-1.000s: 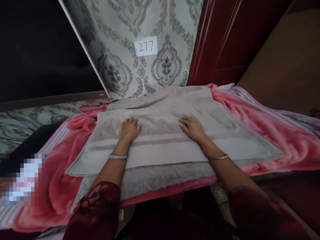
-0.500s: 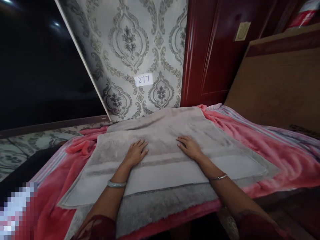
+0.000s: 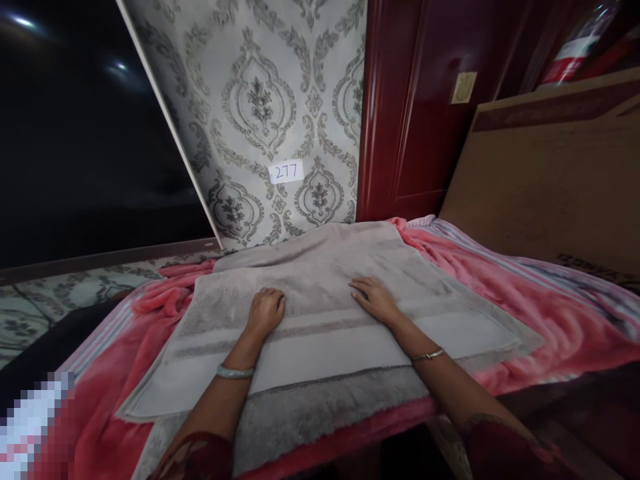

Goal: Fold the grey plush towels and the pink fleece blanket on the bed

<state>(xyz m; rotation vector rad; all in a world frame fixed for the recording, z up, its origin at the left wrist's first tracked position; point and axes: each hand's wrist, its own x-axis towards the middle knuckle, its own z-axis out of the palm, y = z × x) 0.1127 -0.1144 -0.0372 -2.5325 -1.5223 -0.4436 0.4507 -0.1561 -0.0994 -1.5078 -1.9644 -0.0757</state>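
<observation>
A large grey plush towel point(image 3: 320, 350) with smooth pale bands lies spread over a pink blanket point(image 3: 560, 320). Its upper layer is folded over, and a fuzzy grey layer point(image 3: 325, 407) shows beneath along the near side. My left hand point(image 3: 267, 311) rests on the towel left of centre, fingers curled in and thumb close to them; whether cloth is pinched under them is hidden. On the right, my right hand point(image 3: 376, 301) lies palm down on the same towel, fingers stretched out and slightly apart.
A dark television screen point(image 3: 95, 133) stands at the left. Behind the bedding are a patterned wall with a "277" paper label point(image 3: 287, 171) and a dark red door panel point(image 3: 395, 120). At the right, a cardboard box point(image 3: 545, 173) leans; a bottle point(image 3: 575, 53) shows above it.
My left hand's spread fingers have drawn in and curled. My right hand stays flat in nearly the same place on the towel. The view has tilted up a little.
</observation>
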